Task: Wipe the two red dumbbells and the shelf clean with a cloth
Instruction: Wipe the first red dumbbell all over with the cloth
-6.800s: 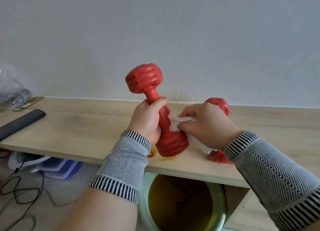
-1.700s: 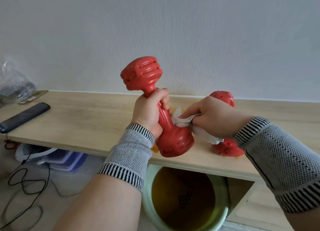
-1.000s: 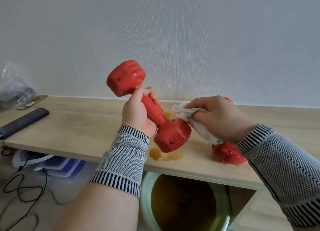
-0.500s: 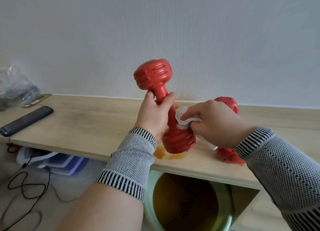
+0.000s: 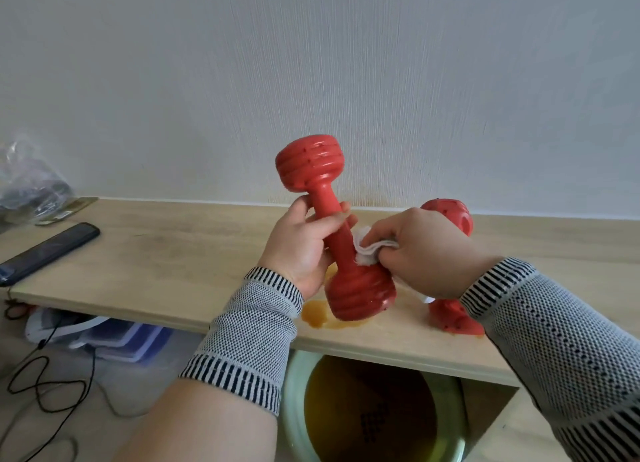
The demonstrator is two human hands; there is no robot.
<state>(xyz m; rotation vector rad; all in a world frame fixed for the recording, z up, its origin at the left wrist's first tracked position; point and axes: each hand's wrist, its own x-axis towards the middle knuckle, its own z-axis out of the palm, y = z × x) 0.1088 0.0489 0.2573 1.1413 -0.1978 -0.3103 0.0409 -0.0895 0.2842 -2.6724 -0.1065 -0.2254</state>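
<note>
The left hand (image 5: 304,250) is gripping the tilted dumbbell (image 5: 341,243) near the shelf (image 5: 166,264) front edge; the right hand (image 5: 426,253) is pinching the cloth (image 5: 367,250) against it; the other dumbbell (image 5: 450,264) is standing behind; the shelf's left side is lying open.

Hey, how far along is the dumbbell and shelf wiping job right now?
Nothing looks finished. In hand: the left hand grips the first dumbbell by its handle while the right hand rubs the white cloth on it. Left: the second dumbbell behind the right hand, and the shelf, where an orange puddle remains.
</note>
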